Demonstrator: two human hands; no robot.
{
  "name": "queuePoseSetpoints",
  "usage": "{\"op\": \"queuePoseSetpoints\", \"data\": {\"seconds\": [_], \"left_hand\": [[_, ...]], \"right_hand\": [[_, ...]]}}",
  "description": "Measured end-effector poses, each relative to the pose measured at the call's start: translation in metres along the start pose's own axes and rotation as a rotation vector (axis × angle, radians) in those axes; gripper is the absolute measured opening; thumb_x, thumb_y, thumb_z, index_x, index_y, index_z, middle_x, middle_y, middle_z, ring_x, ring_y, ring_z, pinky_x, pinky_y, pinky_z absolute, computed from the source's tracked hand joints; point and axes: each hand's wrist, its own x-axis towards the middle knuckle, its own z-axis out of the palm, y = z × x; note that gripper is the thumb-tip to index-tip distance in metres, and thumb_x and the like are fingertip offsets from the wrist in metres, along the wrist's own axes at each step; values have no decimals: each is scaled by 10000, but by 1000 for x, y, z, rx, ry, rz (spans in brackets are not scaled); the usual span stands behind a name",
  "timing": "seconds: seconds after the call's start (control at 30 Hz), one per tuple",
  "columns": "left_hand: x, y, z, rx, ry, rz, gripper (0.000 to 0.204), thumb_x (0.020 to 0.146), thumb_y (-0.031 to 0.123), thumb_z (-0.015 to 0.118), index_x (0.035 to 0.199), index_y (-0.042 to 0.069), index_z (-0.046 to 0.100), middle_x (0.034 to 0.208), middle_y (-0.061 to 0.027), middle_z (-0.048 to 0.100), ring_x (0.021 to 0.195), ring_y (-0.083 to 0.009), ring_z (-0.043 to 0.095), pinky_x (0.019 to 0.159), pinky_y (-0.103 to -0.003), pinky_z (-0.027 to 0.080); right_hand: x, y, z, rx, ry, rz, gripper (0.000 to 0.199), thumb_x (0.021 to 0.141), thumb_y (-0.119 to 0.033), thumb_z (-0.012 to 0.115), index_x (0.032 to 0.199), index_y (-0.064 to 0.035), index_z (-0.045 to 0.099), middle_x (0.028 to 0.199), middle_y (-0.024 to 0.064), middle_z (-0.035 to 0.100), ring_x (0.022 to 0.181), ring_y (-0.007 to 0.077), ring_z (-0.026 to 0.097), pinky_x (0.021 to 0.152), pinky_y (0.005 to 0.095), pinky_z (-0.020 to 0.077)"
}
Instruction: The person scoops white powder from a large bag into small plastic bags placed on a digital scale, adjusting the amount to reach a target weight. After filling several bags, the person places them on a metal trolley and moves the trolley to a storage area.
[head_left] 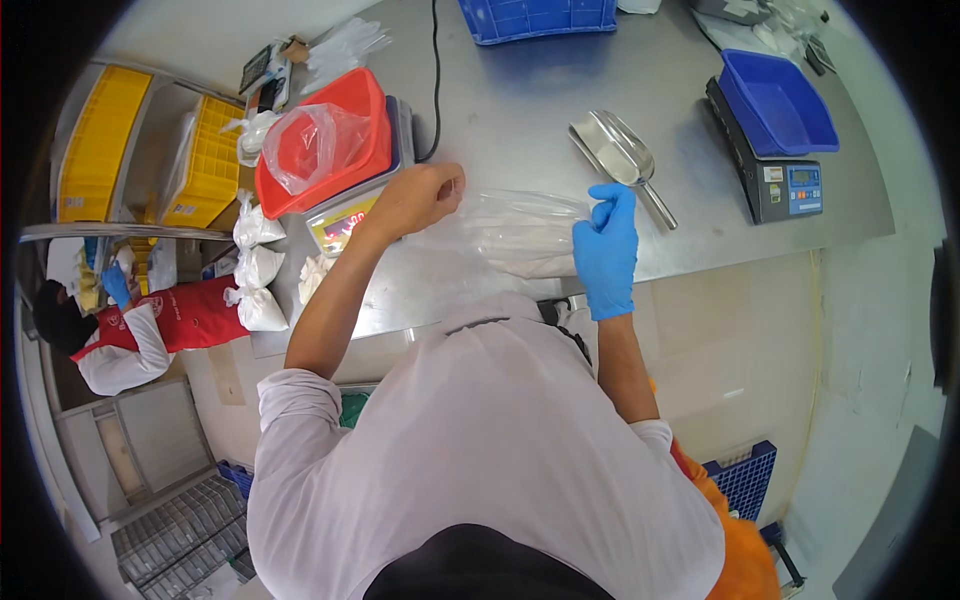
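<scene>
A clear plastic bag (525, 235), with something whitish showing through it, lies stretched along the near edge of the steel table. My left hand (422, 200), bare, is closed in a pinch at the bag's left end. At the other end my right hand (607, 245), in a blue glove, has its fingers curled around the plastic. A metal scoop (618, 150) rests just beyond my right hand, its handle pointing toward me. Left of my left hand, a red basin (375, 120) holding a crumpled clear bag (315, 145) sits on a scale (342, 222) with a lit display.
Several tied white-filled bags (260, 268) line the table's left end. A blue basin (778, 105) sits on a dark scale (790, 190) at right; a blue crate (540, 20) stands at the back. A black cable (436, 80) crosses the table. A co-worker in a red apron (200, 315) is at left.
</scene>
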Motion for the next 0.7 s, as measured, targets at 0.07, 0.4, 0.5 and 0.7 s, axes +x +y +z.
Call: {"op": "queuePoseSetpoints", "data": {"seconds": [0.07,0.4,0.5,0.7], "left_hand": [[-5,8,-5,-49,56,3,270,755,147,674,966,27,557,719,-140,595,685,-306,593,640,-383,455],[8,-39,-15,-298,270,60,165,772,6,629,872,28,500,692,-23,464,643,-113,448,594,-262,401],[11,-38,-18,-271,266,182,256,771,10,666,968,44,507,852,-20,495,749,-109,469,669,-259,410],[23,-67,1,-383,-71,204,319,779,-33,633,1050,59,491,880,-8,465,778,-124,481,709,-251,408]], "right_hand": [[1,1,0,20,15,13,396,700,89,486,1059,-77,496,713,-7,372,634,117,376,591,282,381],[-18,-23,-7,-26,7,3,399,650,89,483,995,-89,576,833,64,470,765,188,492,700,313,452],[-21,-8,4,0,186,-71,410,659,89,479,1004,-94,604,865,24,497,700,136,482,653,260,434],[-47,-8,20,4,464,25,428,680,76,526,1052,-119,609,915,22,473,665,107,454,627,260,434]]}}
